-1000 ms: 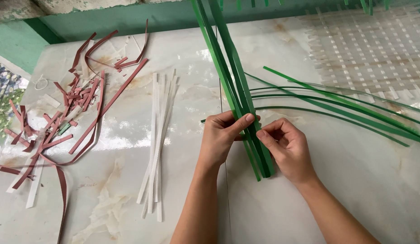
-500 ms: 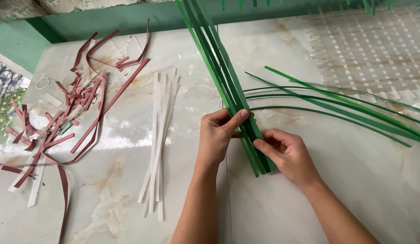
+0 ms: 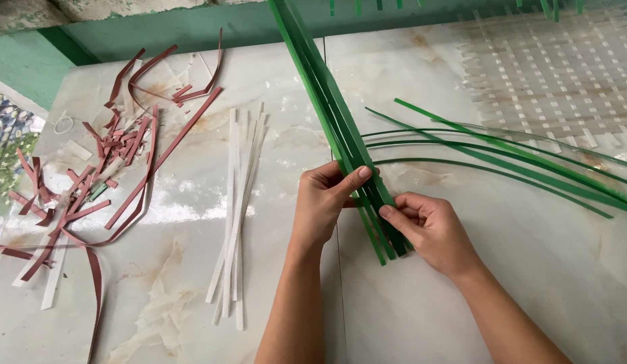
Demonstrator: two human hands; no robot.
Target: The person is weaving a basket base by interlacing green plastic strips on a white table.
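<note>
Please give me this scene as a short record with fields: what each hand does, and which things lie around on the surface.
left hand: left hand pinches the bundle of green strips, thumb on top
right hand: right hand grips the same bundle near its lower end
crossing strips: thin green strips fan out to the right from the bundle
beside left hand: white strips lying in a loose pile
far left: reddish-brown scraps, scattered
surface: glossy marble-look top
upper right: pale woven mat

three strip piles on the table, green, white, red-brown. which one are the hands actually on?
The green strips: left hand and right hand both pinch that bundle near its lower end. The white strips and red-brown strips lie untouched to the left.
</note>
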